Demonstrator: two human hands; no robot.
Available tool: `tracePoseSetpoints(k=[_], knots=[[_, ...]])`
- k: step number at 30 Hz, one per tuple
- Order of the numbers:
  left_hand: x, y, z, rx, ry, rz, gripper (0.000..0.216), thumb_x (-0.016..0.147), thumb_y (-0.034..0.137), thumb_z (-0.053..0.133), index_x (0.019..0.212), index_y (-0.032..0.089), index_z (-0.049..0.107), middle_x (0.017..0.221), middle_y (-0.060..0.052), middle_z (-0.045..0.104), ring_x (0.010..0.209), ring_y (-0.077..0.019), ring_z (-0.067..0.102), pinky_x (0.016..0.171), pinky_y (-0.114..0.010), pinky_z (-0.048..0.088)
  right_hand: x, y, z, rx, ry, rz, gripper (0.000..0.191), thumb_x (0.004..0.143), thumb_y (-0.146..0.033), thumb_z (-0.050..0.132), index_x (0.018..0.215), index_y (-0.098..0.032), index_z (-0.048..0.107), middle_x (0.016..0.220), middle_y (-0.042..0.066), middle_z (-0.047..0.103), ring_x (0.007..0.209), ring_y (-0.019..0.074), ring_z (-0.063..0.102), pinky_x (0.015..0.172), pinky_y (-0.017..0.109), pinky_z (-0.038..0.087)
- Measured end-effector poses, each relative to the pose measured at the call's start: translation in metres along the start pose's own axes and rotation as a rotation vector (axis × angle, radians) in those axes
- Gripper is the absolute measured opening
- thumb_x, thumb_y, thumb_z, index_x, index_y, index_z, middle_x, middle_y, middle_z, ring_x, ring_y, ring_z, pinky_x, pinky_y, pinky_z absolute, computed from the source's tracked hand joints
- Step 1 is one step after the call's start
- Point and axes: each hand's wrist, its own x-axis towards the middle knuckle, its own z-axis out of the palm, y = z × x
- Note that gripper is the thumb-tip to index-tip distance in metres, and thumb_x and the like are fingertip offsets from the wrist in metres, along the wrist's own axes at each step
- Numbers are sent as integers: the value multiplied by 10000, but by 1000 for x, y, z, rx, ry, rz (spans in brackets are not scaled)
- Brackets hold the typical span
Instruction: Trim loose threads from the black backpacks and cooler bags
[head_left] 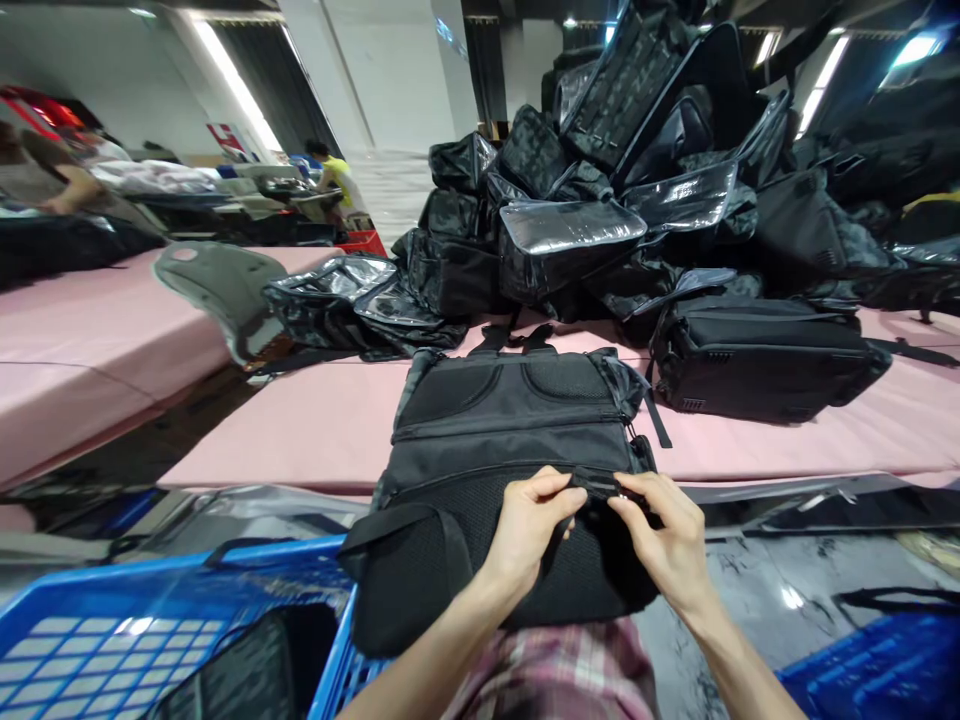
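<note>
From my remote station I register a heap of dark bags (517,150) at the rear of a pink-covered table (277,430). Several flaps in the heap lie open, exposing silver lining (570,225). A black bag (765,355) rests at the right. I locate a grey chair back (225,285) at the left, between this table and a second pink-covered table (97,330). Lower left: blue basket (187,565) containing a camouflage-patterned bag (240,670). Background: white column (382,80), red crate (364,242), person in a yellow top (341,180).
</note>
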Motion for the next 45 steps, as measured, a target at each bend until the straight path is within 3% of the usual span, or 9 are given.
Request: tracePoseSetpoints(k=[5,11,27,32,36,38,42,43,45], knots=[[2,2,-1,13,-33,-11,224,633,267,697,511,110,594,572,41,390,461,-42,377,432,-184,318,6,0,-6,-50,-27,-101,123,819,-196,569,925,-204,632,806,50,670,721,174,599,669,324,477],[4,0,-3,-25,-78,-58,210,618,275,716,531,108,624,565,37,406,458,-41,383,429,-181,314,5,4,-6,36,-71,11,97,839,-229,546,890,-207,625,784,38,657,707,158,593,643,297,476],[9,1,-5,148,-155,-64,196,619,289,698,549,110,658,563,34,405,447,-47,382,423,-190,296,8,4,-9,-46,-110,-87,115,837,-229,549,915,-204,630,810,39,668,721,158,596,659,297,474],[12,-2,-6,148,-189,-98,191,614,295,698,558,116,662,570,36,403,451,-46,367,432,-194,282,6,6,-11,21,-156,47,122,842,-282,544,852,-211,643,786,29,671,698,156,606,625,278,481],[12,-7,-8,203,-187,-60,164,652,281,674,586,130,682,570,34,410,461,-53,367,458,-201,288,5,5,-10,28,-171,17,136,829,-282,558,914,-218,642,841,45,674,758,178,612,694,307,484],[9,-3,-11,319,-269,-12,155,673,271,663,575,155,691,576,21,454,497,-74,415,493,-202,319,6,11,-12,28,-177,60,126,823,-283,560,870,-213,653,813,43,671,745,176,608,694,307,477],[6,27,-14,598,-861,47,200,618,246,725,817,244,740,793,-37,664,750,-184,593,689,-237,423,-3,40,-26,170,29,399,181,764,-347,608,823,-181,649,808,39,675,749,176,615,685,296,488],[10,35,-10,658,-933,87,268,629,248,719,896,255,727,858,-48,681,804,-204,604,734,-252,426,-11,47,-32,208,119,475,224,733,-365,632,847,-172,645,814,41,674,752,178,616,689,300,493],[28,44,7,772,-855,243,271,705,251,649,971,251,702,939,-67,682,871,-222,598,807,-284,405,-31,59,-44,237,277,588,340,661,-386,683,906,-155,639,816,49,674,742,181,615,686,311,500]])
